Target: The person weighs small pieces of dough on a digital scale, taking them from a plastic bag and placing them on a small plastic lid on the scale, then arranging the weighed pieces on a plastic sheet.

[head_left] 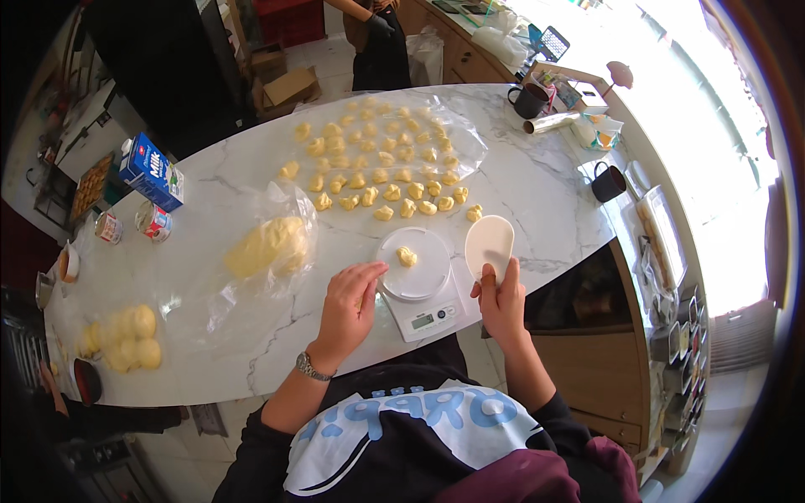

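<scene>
My left hand (348,303), fingers together and curled, is beside the white scale (428,318); a small yellowish bit shows at its palm, too hidden to name. On the scale's round plate (415,283) sits a lump of dough (407,256). My right hand (499,298) holds a cream plastic scraper (489,243) at the scale's right. Rows of small dough pieces (392,192) lie behind, many under clear plastic. To the left are a bagged mass of dough (264,243) and several larger dough balls (138,352) on the marble counter (210,327).
A blue carton (151,172) and cans (153,220) stand at the back left, dark mugs (609,182) and a foil-like roll (549,121) at the right. A gloved person (377,42) stands beyond the counter; another person's arm (52,386) shows at the far left.
</scene>
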The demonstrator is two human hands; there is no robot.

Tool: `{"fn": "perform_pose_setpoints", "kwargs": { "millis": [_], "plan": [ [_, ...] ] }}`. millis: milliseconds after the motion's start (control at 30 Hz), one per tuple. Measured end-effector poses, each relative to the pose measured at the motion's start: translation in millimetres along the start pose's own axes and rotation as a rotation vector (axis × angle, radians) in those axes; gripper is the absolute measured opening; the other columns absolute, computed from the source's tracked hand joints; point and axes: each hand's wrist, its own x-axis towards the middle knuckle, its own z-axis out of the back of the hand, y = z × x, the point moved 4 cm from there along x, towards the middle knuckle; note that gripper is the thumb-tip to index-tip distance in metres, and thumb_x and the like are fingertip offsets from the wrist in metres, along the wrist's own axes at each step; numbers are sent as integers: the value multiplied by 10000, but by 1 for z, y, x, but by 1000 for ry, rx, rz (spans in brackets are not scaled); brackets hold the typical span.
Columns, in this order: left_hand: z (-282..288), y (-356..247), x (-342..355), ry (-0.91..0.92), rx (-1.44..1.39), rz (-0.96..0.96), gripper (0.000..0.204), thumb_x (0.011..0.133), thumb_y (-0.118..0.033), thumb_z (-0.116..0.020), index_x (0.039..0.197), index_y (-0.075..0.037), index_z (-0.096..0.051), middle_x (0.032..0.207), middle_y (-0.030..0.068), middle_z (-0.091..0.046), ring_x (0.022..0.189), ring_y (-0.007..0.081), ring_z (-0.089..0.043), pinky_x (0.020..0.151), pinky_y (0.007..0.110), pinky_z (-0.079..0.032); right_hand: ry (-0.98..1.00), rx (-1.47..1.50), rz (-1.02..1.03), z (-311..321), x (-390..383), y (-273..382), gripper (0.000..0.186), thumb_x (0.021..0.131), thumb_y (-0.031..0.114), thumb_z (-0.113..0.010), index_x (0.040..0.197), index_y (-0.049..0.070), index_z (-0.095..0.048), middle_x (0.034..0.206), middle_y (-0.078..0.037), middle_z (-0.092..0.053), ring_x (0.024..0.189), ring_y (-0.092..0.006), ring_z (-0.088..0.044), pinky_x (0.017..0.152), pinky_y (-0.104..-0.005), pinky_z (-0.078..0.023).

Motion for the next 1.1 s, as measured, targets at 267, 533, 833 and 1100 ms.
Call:
{"fn": "perform_pose_setpoints", "kwargs": {
  "millis": [267,533,833,1100],
  "plan": [
    [9,40,-35,-56,40,281,205,845,-34,-608,1048,-21,-631,1008,136,-636,972,291,-607,816,366,-490,-113,-35,-101,34,-20,-24,133,976,105,-463,1023,-2,-400,596,-66,-572,465,-111,-543,429,-245,-417],
    [10,73,-46,-11,160,365,191,828,-75,-644,1002,4,-638,894,131,-621,792,274,-617,724,356,-499,-67,-41,-132,28,-19,-21,126,970,93,-460,1034,-1,-406,602,-71,-578,480,-136,-566,441,-260,-422],
    [0,52,5,167,-152,316,197,882,-84,-572,1061,-23,-627,894,130,-658,781,281,-622,670,359,-503,-93,19,-41,14,-7,-12,123,976,112,-474,1018,5,-431,589,-50,-569,455,-82,-529,408,-225,-390],
    [-33,20,29,400,2,40,285,899,-40,-487,1181,-48,-528,1094,130,-616,1065,304,-539,975,419,-378,-77,-11,-48,20,-12,-10,129,978,115,-471,1023,1,-431,603,-57,-575,460,-84,-540,408,-226,-394]
  ]
}}
